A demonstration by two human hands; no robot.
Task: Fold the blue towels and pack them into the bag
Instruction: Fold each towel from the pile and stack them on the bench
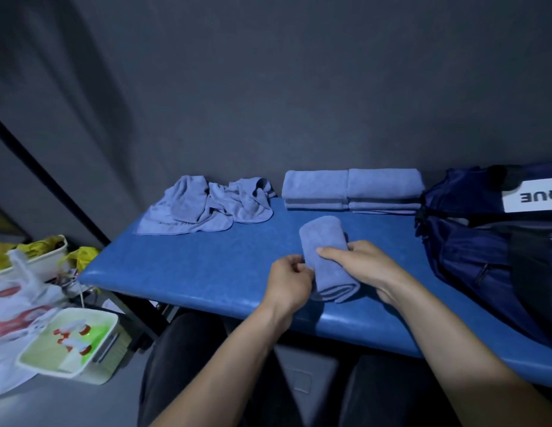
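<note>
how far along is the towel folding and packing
Done: two folded stacks sit at the back of the table. In hand: both the left hand and the right hand hold a folded towel. Left: the crumpled pile is unfolded, and no towel shows in the bag.

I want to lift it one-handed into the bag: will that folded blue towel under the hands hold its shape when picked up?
Probably not. The folded blue terry towel looks soft and floppy; its layered near end is loose, so it may unfold. It seems light, and both the left hand and right hand now hold it.
</note>
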